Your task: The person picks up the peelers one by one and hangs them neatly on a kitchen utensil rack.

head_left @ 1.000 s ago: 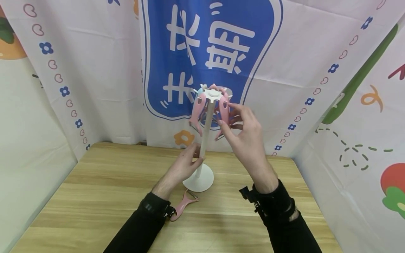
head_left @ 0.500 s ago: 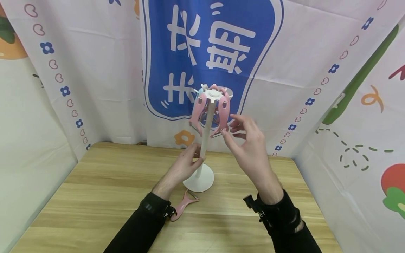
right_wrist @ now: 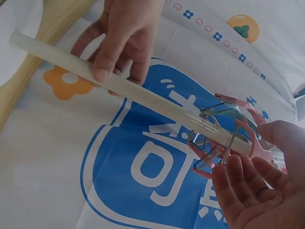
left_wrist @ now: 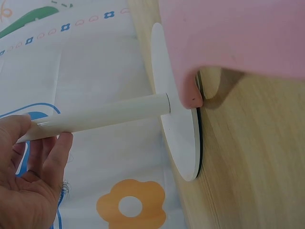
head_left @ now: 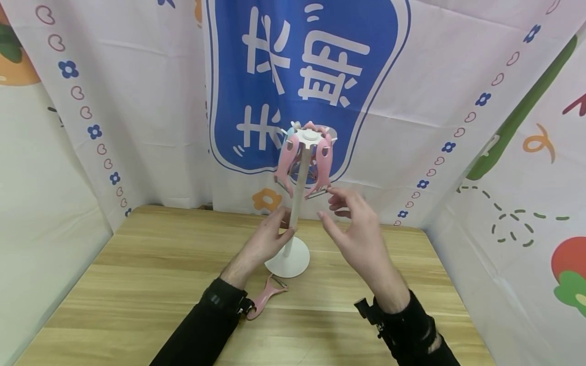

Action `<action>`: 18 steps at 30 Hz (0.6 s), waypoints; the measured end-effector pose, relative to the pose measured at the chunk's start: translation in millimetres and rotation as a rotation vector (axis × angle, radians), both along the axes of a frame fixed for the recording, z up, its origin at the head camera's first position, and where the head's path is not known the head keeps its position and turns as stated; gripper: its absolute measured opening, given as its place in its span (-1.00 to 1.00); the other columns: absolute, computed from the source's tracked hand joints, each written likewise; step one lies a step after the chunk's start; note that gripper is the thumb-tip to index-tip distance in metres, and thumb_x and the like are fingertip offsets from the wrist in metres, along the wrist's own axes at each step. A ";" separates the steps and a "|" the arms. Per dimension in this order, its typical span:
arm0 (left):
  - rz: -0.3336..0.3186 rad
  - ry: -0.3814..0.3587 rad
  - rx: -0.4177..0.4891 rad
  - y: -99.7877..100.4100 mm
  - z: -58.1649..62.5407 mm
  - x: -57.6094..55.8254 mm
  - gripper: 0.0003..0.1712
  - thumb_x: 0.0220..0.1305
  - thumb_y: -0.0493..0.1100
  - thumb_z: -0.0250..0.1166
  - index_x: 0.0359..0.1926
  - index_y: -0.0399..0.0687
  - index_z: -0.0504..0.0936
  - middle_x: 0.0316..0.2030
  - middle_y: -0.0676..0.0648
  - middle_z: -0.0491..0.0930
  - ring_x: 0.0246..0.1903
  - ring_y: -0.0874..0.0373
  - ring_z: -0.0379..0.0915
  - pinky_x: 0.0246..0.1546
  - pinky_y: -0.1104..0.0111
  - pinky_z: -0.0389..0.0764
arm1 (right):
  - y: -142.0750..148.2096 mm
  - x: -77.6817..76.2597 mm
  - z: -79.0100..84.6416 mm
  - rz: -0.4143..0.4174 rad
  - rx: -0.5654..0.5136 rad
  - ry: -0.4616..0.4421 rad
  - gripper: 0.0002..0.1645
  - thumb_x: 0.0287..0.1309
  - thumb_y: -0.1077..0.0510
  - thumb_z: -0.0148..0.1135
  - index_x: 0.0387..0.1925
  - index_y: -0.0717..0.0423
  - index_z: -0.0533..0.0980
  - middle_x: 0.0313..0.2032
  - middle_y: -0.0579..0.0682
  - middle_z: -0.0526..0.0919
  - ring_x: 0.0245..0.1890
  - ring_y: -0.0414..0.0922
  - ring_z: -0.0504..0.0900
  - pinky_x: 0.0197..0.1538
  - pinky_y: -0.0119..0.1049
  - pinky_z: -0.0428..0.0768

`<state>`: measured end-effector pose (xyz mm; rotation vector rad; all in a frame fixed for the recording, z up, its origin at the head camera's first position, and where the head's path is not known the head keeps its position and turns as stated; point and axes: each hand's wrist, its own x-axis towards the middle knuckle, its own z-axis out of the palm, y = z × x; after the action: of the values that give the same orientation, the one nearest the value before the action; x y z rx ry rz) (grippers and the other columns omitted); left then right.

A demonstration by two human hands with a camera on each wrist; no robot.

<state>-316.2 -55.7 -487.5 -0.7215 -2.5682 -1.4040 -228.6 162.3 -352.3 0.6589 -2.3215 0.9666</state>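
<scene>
A white stand (head_left: 300, 183) with a round base (head_left: 287, 262) stands upright on the table. Several peelers hang from its hooked top, among them two pink peelers, a right one (head_left: 324, 161) and a left one (head_left: 285, 163), and a light blue one (right_wrist: 232, 112) towards the back. My left hand (head_left: 263, 240) holds the pole low down, thumb and fingers around it, as the left wrist view also shows. Fingers loosely bent and holding nothing, my right hand (head_left: 359, 231) is beside the right pink peeler's blade end, index fingertip close to it.
Another pink peeler (head_left: 264, 300) lies on the wooden table (head_left: 160, 284) in front of the base, beside the left wrist strap; it looms large in the left wrist view. A printed cloth (head_left: 151, 101) hangs behind the table, with further printed cloth at both sides.
My right hand has let go of the right pink peeler, which hangs from the stand, and has moved down and slightly away from it. The left hand stays on the pole.
</scene>
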 end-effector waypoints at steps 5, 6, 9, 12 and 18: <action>0.001 0.007 -0.007 0.0 0.5 0.2 -0.62 0.48 -0.14 0.28 0.23 0.03 0.45 -0.04 0.02 0.56 0.02 0.09 0.62 -0.01 0.24 0.73 | -0.7 3.5 -14.7 0.013 0.050 -0.022 -0.43 0.30 0.08 0.40 0.29 0.05 0.48 0.01 -0.07 0.58 0.00 -0.23 0.58 0.11 -0.36 0.67; 0.002 0.008 -0.009 0.0 0.9 0.4 -0.62 0.48 -0.13 0.28 0.24 0.03 0.45 -0.03 0.02 0.56 0.02 0.10 0.62 -0.01 0.24 0.72 | -1.0 3.9 -17.8 0.016 0.059 -0.025 -0.43 0.31 0.08 0.40 0.29 0.05 0.48 0.01 -0.06 0.59 0.00 -0.23 0.58 0.11 -0.34 0.67; 0.004 0.018 -0.015 0.2 1.8 0.6 -0.61 0.49 -0.11 0.27 0.25 0.03 0.45 -0.02 0.02 0.57 0.03 0.11 0.61 0.03 0.25 0.70 | -2.1 4.9 -26.7 0.022 0.093 -0.030 -0.43 0.31 0.06 0.39 0.30 0.05 0.48 0.00 -0.06 0.59 0.00 -0.23 0.56 0.11 -0.33 0.67; 0.005 0.020 -0.014 0.3 1.9 0.6 -0.62 0.49 -0.11 0.26 0.25 0.03 0.45 -0.02 0.03 0.57 0.03 0.11 0.61 0.03 0.25 0.70 | -2.6 5.7 -35.2 0.022 0.125 -0.036 -0.43 0.32 0.03 0.38 0.30 0.07 0.49 0.01 -0.07 0.60 0.01 -0.22 0.58 0.09 -0.27 0.68; 0.005 0.019 -0.016 0.1 0.5 -0.2 -0.63 0.49 -0.12 0.26 0.24 0.04 0.46 -0.03 0.04 0.57 0.03 0.11 0.60 0.02 0.26 0.70 | -4.5 7.0 -51.7 0.039 0.182 -0.060 -0.46 0.34 0.01 0.37 0.28 0.04 0.49 0.04 -0.08 0.63 0.02 -0.21 0.60 0.06 -0.23 0.70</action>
<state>-316.4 -55.5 -487.0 -0.7262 -2.5676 -1.3697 -221.6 157.8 -404.0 0.7595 -2.4785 0.8075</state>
